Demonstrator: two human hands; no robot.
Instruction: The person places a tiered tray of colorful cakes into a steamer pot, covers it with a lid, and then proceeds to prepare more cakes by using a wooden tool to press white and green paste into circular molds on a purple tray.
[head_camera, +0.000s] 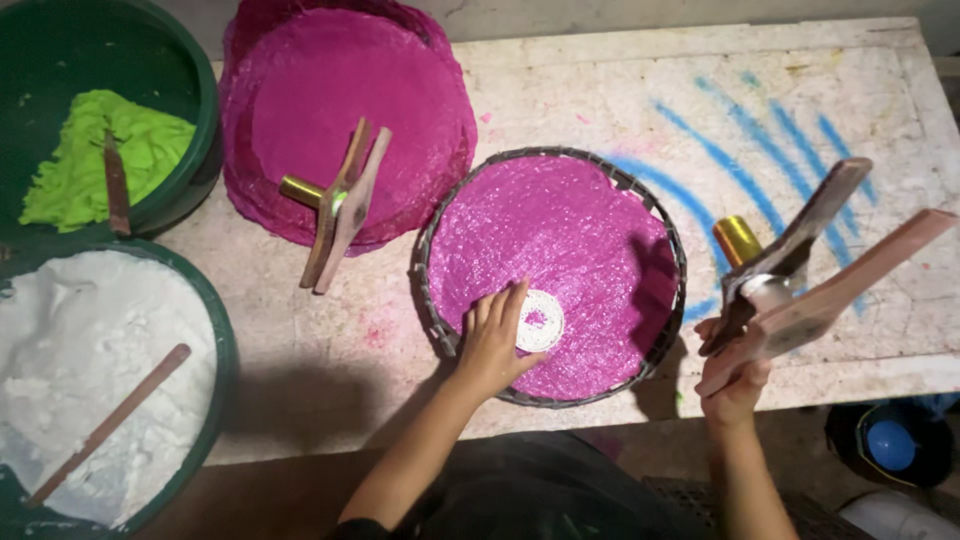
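A round wicker tray (432, 238) sits mid-table, covered by a glittery magenta sheet (560, 240). My left hand (492, 340) rests on the sheet's near part, fingertips touching a small white ring (541, 321) with a magenta centre. My right hand (735, 375) is raised off the table's near right edge, gripping a two-armed wooden press tool (810, 270) with a brass cylinder (737, 238) at its joint; its arms point up and right.
A stack of magenta sheets (300, 100) lies at the back left with a second wooden press tool (345, 200) on it. Left are a green tub of green paste (110, 150) and a tub of white paste (90, 350), each with a stick. Blue streaks (750, 160) mark the tabletop.
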